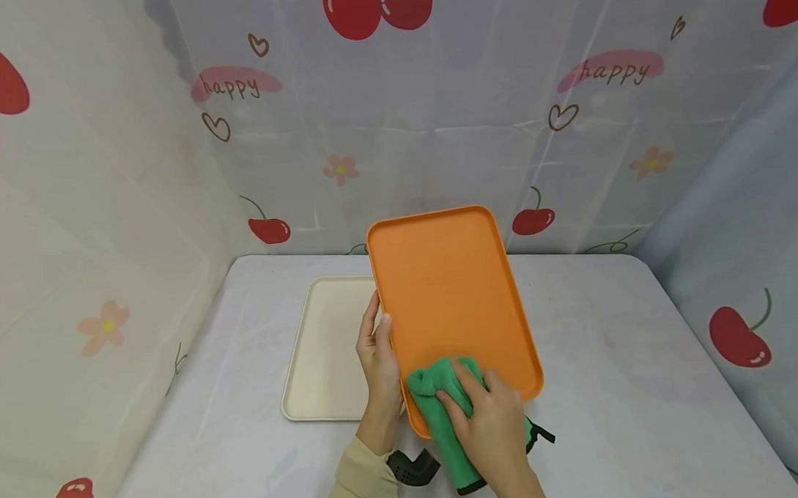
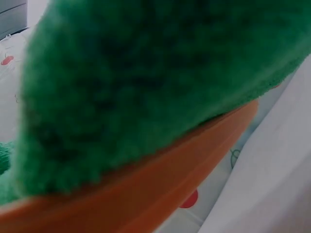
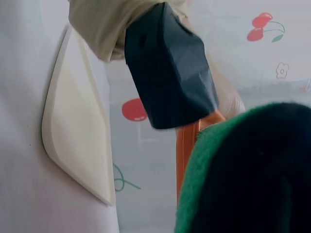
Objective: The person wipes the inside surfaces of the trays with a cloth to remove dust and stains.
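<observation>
An orange rectangular tray is held up at a tilt by my left hand, which grips its left edge with the thumb on the near side. My right hand holds a bunched green cloth with a dark trim and presses it on the tray's lower part. In the left wrist view the fluffy cloth fills most of the picture, just above the tray's orange rim. The right wrist view has the cloth up close, and the right fingers are hidden there.
A cream tray lies flat on the white-covered table, left of and partly behind the orange one. Cherry-patterned curtains enclose the table at the back and sides. A black wrist mount sits on the left forearm.
</observation>
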A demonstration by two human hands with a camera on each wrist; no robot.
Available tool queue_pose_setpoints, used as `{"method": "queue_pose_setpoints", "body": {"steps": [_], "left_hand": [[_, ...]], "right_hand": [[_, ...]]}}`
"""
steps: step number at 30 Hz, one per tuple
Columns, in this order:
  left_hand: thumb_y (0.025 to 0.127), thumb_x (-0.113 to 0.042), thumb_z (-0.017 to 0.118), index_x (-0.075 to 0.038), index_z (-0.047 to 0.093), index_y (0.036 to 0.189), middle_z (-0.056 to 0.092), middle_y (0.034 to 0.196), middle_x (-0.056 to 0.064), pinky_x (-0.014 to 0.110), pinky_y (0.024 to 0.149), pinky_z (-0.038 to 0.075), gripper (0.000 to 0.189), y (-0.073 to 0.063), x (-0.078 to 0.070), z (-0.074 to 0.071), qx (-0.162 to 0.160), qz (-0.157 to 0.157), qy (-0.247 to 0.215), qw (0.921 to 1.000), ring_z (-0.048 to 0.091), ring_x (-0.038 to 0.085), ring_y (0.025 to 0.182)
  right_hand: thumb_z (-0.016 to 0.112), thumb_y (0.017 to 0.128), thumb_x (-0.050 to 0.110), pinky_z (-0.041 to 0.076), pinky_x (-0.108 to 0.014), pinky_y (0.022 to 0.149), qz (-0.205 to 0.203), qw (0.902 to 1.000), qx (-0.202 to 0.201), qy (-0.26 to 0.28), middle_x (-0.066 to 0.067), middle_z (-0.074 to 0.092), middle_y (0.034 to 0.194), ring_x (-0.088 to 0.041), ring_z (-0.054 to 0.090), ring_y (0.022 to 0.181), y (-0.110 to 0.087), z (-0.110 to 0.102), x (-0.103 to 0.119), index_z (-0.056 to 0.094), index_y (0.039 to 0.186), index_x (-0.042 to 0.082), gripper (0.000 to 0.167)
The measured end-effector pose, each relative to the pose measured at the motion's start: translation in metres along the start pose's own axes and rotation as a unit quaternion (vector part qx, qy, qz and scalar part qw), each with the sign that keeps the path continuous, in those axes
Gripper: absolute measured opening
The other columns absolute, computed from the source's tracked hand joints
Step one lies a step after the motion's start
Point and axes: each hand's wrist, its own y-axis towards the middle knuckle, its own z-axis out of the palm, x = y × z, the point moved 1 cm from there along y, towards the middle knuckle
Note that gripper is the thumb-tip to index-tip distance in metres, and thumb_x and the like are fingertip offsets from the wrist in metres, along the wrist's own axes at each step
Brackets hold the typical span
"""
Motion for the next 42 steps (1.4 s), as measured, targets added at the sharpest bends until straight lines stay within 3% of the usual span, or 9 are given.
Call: {"method": "queue_pose_setpoints", "body": {"steps": [10,19,27,35,42], "left_hand": [[0.105,-0.020,0.042,-0.014,0.040,0.149,0.052,0.143,0.010,0.029,0.093,0.056,0.044,0.000,0.000,-0.001,0.002,0.004,-0.001,1.0000,0.062,0.018,0.115],[0.105,-0.020,0.042,-0.016,0.040,0.149,0.056,0.138,0.010,0.030,0.090,0.057,0.044,0.000,-0.001,0.000,-0.001,0.003,-0.009,1.0000,0.064,0.017,0.111],[0.104,-0.027,0.047,-0.019,0.040,0.149,0.057,0.137,0.010,0.030,0.088,0.058,0.047,-0.002,-0.002,0.001,-0.002,-0.012,-0.018,0.9998,0.065,0.017,0.109],[0.105,-0.021,0.044,-0.015,0.041,0.149,0.060,0.133,0.010,0.029,0.087,0.058,0.045,-0.001,-0.002,0.001,-0.010,-0.002,-0.017,0.9998,0.067,0.015,0.105],[0.104,-0.021,0.045,-0.014,0.041,0.149,0.063,0.128,0.008,0.028,0.083,0.059,0.045,-0.001,-0.002,0.000,-0.012,0.001,-0.010,0.9999,0.069,0.014,0.100]], "right_hand": [[0.088,0.068,0.034,0.027,-0.020,0.055,-0.030,0.9990,0.025,-0.023,-0.001,0.055,0.074,-0.011,0.051,0.062,-0.004,0.000,0.011,0.073,0.116,0.018,0.053],[0.087,0.068,0.033,0.026,-0.019,0.056,-0.021,0.9993,0.028,-0.011,-0.001,0.055,0.075,-0.010,0.050,0.062,-0.004,0.000,0.010,0.073,0.116,0.018,0.052],[0.090,0.065,0.027,0.032,-0.018,0.052,-0.004,0.9996,0.023,0.019,0.000,0.053,0.071,-0.005,0.044,0.056,-0.002,-0.002,-0.001,0.075,0.113,0.017,0.050],[0.087,0.071,0.025,0.035,-0.023,0.051,0.048,0.9980,0.038,0.014,-0.002,0.054,0.072,-0.006,0.042,0.056,-0.002,-0.009,-0.023,0.075,0.114,0.013,0.046],[0.082,0.078,0.023,0.040,-0.031,0.050,0.116,0.9914,0.059,0.009,-0.014,0.064,0.083,-0.016,0.053,0.059,0.000,-0.016,-0.048,0.072,0.116,0.007,0.043]]}}
